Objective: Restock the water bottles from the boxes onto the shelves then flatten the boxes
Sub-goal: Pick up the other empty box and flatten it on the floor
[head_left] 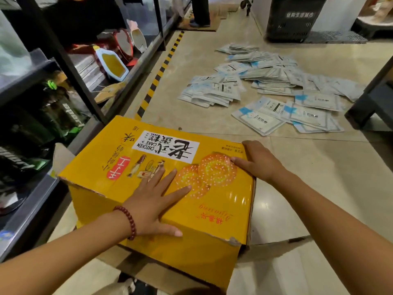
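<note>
Both hands are on the yellow box (170,177). The left hand (153,201) lies flat on the box's top panel, fingers straight and spread wide, pressing down near the printed cake pictures; a string of dark red beads (129,220) circles that wrist. The right hand (257,162) rests on the box's far right corner, fingers bent over the edge there and thumb lying along the top face, gripping the corner.

In the head view the yellow box sits on the tiled floor (297,188), just beside the bottom of the dark metal shelves (70,67) that run along its left. Its top panel carries a white label with large black characters and the words "CHICKEN CAKE", printed upside down from this side. The box's near edges are torn, at the left corner and near the lower right corner, and a plain cardboard flap (61,156) sticks out from its left side toward the shelves.

On the shelves left of the box stand dark bottles (53,116) with green caps. Beyond the box, a yellow-and-black striped line (159,73) runs along the floor next to the shelves. Farther beyond the box to the right, many flat white-and-blue packets (272,90) lie scattered on the floor. Behind those stands a black basket (295,18).
</note>
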The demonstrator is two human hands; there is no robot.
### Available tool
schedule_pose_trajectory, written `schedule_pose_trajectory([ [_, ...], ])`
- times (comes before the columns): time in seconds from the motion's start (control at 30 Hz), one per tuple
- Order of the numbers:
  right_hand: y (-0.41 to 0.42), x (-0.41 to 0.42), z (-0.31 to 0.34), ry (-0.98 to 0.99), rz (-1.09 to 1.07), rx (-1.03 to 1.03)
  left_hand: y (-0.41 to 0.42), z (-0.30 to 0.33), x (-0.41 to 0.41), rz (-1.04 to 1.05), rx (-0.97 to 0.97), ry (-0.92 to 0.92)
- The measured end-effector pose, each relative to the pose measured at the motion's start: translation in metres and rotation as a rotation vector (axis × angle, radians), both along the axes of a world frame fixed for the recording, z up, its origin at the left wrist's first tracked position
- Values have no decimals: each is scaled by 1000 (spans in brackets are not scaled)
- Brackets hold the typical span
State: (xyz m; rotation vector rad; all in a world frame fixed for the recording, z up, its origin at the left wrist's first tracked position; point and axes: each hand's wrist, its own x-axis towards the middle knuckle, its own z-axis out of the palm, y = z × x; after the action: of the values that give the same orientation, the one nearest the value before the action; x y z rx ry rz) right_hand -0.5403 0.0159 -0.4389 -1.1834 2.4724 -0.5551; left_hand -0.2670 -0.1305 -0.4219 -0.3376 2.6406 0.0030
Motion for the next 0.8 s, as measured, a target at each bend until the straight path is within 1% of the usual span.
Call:
schedule_pose_trajectory([
  [0.13,8,-1,-2,41,-26,-10,6,2,-8,-9,-41,-47],
  [0.23,23,-3,2,108,-58,8,10,6,-18,-74,-73,-47],
  [0.33,44,-2,2,146,-174,23,8,12,-33,-125,-106,-46],
  [0.43,65,2,1,191,-331,64,7,19,-58,-82,-187,-73],
  [0.53,79,8,2,227,-462,91,8,23,-77,-5,-214,-9],
  [0.67,92,21,0,234,-563,94,-1,-1,-89,128,-206,184],
  [0.73,94,28,-1,237,-582,113,-4,-7,-99,144,-234,224],
  [0.8,90,35,1,249,-569,139,-7,-6,-108,153,-258,217],
])
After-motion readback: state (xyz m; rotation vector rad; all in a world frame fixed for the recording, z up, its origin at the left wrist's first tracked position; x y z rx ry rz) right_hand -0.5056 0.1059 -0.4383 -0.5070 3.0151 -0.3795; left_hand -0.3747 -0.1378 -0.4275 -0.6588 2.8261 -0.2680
